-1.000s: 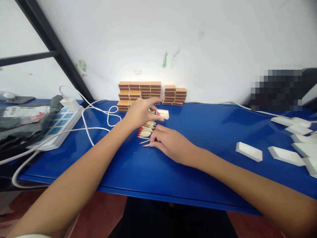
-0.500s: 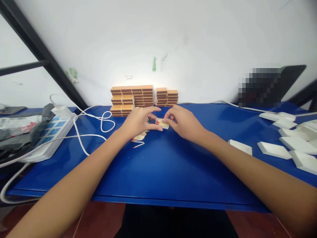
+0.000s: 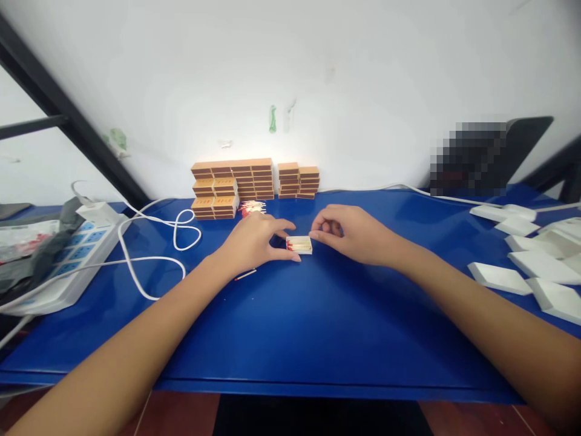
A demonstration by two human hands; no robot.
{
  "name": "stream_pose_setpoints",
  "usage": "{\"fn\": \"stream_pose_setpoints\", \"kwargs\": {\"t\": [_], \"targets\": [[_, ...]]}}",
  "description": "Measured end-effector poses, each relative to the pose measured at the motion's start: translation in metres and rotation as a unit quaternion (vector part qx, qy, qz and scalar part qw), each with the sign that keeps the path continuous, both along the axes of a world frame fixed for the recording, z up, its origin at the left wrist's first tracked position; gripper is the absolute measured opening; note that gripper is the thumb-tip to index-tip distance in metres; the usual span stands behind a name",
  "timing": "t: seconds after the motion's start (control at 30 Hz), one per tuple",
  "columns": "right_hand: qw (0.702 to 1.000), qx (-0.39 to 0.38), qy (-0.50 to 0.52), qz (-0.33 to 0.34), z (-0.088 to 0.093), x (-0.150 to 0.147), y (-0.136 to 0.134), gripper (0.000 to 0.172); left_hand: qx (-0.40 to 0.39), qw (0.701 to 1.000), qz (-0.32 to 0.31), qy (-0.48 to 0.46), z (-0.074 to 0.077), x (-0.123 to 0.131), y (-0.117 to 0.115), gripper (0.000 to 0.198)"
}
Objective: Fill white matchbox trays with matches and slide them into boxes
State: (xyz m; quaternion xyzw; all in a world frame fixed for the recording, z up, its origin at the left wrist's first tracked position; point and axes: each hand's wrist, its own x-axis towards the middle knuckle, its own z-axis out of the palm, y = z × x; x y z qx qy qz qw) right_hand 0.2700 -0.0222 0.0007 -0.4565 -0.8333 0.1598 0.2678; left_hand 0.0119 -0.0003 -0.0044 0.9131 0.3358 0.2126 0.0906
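Observation:
A small white tray (image 3: 307,251) filled with red-tipped matches (image 3: 299,243) lies on the blue table. My left hand (image 3: 261,239) is at its left end, thumb and fingers spread apart around that end; whether they touch it is hard to tell. Just right of the tray, my right hand (image 3: 347,233) has its thumb and index fingertips pinched together, and anything between them is too small to make out. Loose matches (image 3: 253,209) are heaped behind my left hand, and a single match (image 3: 246,275) lies in front of it.
Stacked matchboxes (image 3: 254,178) stand against the wall, with shorter stacks (image 3: 288,180) beside them. Several white trays (image 3: 499,277) are scattered at the right. White cables (image 3: 129,254) and a power strip (image 3: 75,266) occupy the left side of the blue table (image 3: 318,339).
The view has shifted slightly. My right hand has drawn back from the matches in the tray to its right side, and the tray shows more fully. More of the match heap is visible.

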Motion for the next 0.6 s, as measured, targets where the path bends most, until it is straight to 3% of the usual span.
{"fn": "stream_pose_setpoints", "kwargs": {"t": [0.2,0.6], "targets": [[0.998,0.025,0.03,0.058,-0.01,-0.019,-0.012,0.007,0.0,0.999,-0.036,0.02,0.005,0.006,-0.006,0.05],[0.998,0.03,-0.041,0.024,-0.011,-0.018,-0.015,0.009,0.0,0.999,-0.051,0.009,0.004,0.006,-0.008,0.056]]}}
